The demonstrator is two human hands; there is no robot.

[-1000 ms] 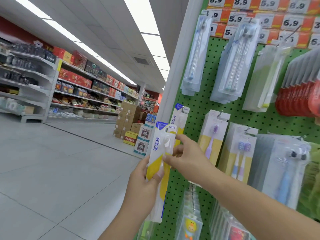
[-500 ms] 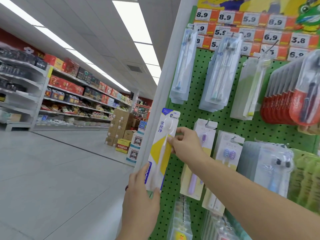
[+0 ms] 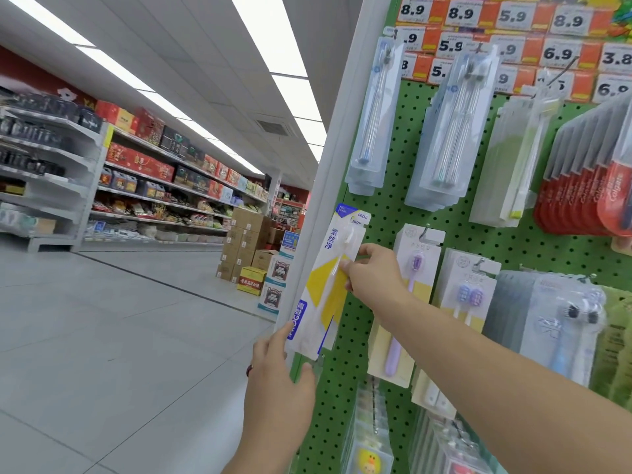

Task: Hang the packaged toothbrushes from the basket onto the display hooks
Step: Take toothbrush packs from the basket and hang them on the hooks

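Toothbrush pack, white-yellow-blue card, pinched mid-height by right hand, bottom gripped by left hand

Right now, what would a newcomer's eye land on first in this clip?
Probably the white, yellow and blue toothbrush pack held against the left edge of the green pegboard, the right hand pinching its middle and the left hand at its bottom. Next, the orange price tags across the top.
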